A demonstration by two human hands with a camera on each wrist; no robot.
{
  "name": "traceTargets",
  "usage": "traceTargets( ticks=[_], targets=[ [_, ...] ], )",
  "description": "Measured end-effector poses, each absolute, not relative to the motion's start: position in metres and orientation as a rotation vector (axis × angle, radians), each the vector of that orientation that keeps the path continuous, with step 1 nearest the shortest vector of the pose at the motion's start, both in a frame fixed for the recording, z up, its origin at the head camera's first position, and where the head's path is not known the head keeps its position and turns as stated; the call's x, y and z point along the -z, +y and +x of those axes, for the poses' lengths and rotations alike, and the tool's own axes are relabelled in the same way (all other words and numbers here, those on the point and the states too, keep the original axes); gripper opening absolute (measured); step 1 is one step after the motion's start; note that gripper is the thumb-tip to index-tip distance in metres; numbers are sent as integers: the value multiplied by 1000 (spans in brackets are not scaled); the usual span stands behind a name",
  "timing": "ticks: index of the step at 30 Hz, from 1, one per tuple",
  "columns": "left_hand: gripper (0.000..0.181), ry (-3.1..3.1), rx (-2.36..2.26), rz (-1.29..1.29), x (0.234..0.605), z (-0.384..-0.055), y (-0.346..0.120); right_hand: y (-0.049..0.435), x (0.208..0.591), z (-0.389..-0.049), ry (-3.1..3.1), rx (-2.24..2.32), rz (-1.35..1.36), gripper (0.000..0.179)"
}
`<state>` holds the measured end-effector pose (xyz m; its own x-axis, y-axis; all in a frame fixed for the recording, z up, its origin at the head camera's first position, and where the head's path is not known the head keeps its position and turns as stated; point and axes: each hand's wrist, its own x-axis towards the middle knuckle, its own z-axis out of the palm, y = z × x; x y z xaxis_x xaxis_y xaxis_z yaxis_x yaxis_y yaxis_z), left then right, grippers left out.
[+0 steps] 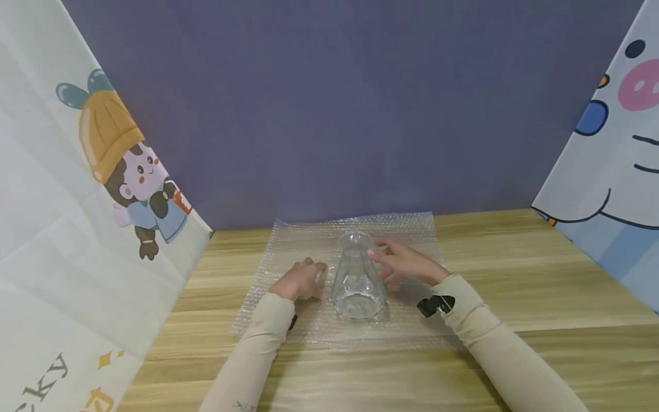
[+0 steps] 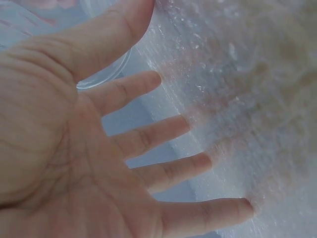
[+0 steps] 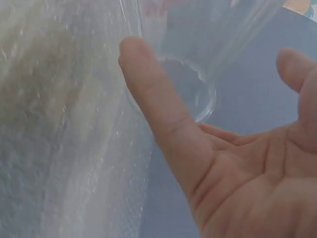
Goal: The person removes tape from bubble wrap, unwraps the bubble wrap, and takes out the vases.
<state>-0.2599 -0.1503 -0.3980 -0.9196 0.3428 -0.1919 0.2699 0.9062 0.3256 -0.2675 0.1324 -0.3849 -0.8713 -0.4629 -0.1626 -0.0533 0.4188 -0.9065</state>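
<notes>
A clear faceted glass vase [image 1: 355, 269] is on a sheet of bubble wrap [image 1: 288, 240], its narrower flared end toward the back wall in the head view. My left hand [image 1: 302, 280] is just left of the vase. In the left wrist view its fingers [image 2: 148, 141] are straight and spread, fingertips right at the bubble wrap, with part of the vase's round glass edge behind the thumb. My right hand [image 1: 407, 262] is at the vase's right side, fingers extended near the upper part. The right wrist view shows the vase's round end [image 3: 207, 101] behind an extended finger.
The wood-grain table [image 1: 494, 269] extends on both sides of the bubble wrap. A plain blue-purple wall [image 1: 350, 109] stands behind it. White cartoon-printed sheets border the left [image 1: 62, 240] and right [image 1: 571, 177].
</notes>
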Motion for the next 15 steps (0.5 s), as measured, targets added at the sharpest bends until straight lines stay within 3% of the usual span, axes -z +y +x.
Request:
traceTargets(
  ticks=[7, 15],
  targets=[
    [75, 2817, -440, 438, 397, -259, -150, 125, 387, -264, 2226, 1454, -384, 67],
    [75, 2813, -426, 440, 398, -258, -149, 118, 396, -263, 2230, 1390, -344, 77]
  ],
)
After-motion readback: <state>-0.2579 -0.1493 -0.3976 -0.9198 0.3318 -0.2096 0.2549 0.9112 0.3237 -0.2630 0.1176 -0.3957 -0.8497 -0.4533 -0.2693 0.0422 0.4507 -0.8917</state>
